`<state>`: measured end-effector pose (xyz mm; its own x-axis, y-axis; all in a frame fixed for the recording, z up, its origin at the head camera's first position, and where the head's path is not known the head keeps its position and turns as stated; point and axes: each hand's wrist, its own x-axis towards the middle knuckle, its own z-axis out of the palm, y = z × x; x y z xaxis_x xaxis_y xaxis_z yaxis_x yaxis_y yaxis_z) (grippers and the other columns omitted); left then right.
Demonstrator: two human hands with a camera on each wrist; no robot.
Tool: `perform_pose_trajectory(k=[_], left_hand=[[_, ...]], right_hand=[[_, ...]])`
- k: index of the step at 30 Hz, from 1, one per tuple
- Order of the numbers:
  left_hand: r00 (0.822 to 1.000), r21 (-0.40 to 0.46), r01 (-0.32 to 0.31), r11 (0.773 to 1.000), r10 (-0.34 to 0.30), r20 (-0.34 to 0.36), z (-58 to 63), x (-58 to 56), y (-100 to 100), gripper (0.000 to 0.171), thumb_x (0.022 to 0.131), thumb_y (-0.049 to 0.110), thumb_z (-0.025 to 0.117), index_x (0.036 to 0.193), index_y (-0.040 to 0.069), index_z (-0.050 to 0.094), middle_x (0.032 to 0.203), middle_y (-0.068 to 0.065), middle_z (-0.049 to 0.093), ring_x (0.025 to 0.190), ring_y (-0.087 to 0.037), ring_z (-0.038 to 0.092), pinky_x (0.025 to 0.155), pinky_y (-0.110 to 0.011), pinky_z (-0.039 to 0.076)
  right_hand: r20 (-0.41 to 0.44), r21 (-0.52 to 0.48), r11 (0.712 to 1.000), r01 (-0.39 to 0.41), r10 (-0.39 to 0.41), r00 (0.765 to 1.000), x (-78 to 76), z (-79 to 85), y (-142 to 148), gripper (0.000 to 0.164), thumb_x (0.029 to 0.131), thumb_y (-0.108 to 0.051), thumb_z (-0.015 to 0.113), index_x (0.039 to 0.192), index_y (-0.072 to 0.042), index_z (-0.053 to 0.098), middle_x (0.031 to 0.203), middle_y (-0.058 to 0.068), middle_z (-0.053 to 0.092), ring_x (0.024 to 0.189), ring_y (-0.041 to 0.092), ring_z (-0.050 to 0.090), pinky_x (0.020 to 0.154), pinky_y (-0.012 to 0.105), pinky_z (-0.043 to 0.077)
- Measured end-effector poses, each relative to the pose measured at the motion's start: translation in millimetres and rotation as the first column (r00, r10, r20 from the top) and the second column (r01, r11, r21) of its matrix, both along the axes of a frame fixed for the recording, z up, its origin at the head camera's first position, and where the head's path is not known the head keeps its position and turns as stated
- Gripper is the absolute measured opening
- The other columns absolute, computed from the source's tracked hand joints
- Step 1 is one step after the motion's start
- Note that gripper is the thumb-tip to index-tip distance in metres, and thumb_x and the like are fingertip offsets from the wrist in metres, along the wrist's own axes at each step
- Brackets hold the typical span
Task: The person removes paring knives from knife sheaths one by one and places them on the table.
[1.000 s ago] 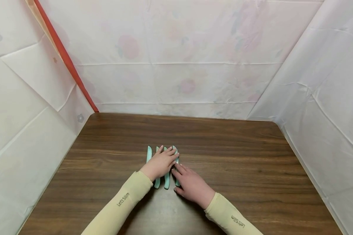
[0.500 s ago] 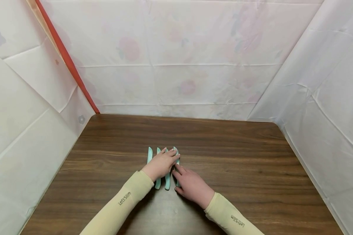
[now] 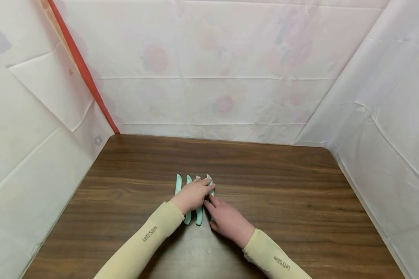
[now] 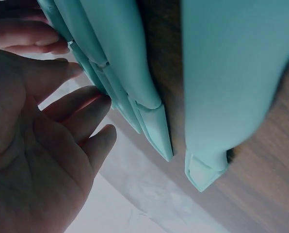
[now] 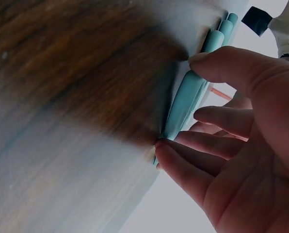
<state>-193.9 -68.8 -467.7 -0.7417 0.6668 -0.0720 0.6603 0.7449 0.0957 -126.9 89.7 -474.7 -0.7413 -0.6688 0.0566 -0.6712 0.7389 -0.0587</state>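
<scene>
Four mint-green tools (image 3: 199, 217) are lying side by side on my brown table (image 3: 283, 193). My left hand (image 3: 192, 195) is reaching across them, fingers loosely spread. My right hand (image 3: 230, 223) is lying beside the rightmost tool (image 5: 184, 107), fingers fairly straight; its thumb is perhaps touching the near end, though blur is leaving me unsure.

Mint green on all four knives (image 3: 178, 184), over dark brown, streaky wood grain on the table (image 3: 300, 193). Pale yellow with dark lettering on both sleeves (image 3: 129, 248). White with faded pink blotches on the curtain (image 3: 209, 58) beyond the far edge, and red on the strip (image 3: 85, 73) by the far left corner.
</scene>
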Motion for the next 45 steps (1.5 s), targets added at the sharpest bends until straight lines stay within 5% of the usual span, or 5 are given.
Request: perform_pose_trajectory(k=[14,23,31,45], left_hand=[[0.999,0.028,-0.01,1.0,0.01,-0.032,4.0,0.7,4,0.043,0.086,0.013,0.058,0.128,0.018,0.05,0.132,-0.011,0.041,0.12,-0.027,0.039,0.102,-0.038,0.026],[0.992,-0.021,-0.049,0.999,0.046,-0.121,2.2,-0.1,18,0.043,0.085,0.027,0.06,0.126,0.017,0.051,0.123,-0.01,0.049,0.118,-0.023,0.042,0.101,-0.036,0.028],[0.986,-0.062,-0.098,0.993,0.089,-0.14,3.4,2.6,27,0.038,0.087,0.015,0.056,0.125,0.019,0.052,0.123,-0.012,0.05,0.117,-0.025,0.042,0.101,-0.038,0.027],[0.975,-0.053,-0.118,0.992,0.106,-0.196,2.9,3.4,30,0.035,0.088,0.023,0.056,0.122,0.019,0.055,0.13,-0.01,0.044,0.123,-0.026,0.036,0.101,-0.043,0.025]], right_hand=[[0.052,-0.092,0.995,0.037,-0.033,0.998,3.5,8.4,7,0.05,0.077,-0.005,0.057,0.126,0.0,0.046,0.131,0.019,0.04,0.116,0.029,0.043,0.092,0.038,0.039],[0.05,-0.094,0.995,0.043,-0.038,0.998,2.0,11.8,17,0.046,0.08,-0.002,0.054,0.126,0.0,0.046,0.13,0.019,0.04,0.117,0.03,0.042,0.094,0.039,0.037],[0.008,-0.149,0.989,-0.01,0.011,1.0,1.6,15.3,20,0.045,0.079,0.001,0.052,0.124,0.002,0.047,0.127,0.02,0.043,0.115,0.031,0.044,0.094,0.04,0.037],[0.016,-0.2,0.98,-0.01,0.013,1.0,2.2,16.2,27,0.05,0.077,0.009,0.05,0.125,-0.004,0.047,0.132,0.015,0.039,0.119,0.027,0.04,0.096,0.037,0.035]])
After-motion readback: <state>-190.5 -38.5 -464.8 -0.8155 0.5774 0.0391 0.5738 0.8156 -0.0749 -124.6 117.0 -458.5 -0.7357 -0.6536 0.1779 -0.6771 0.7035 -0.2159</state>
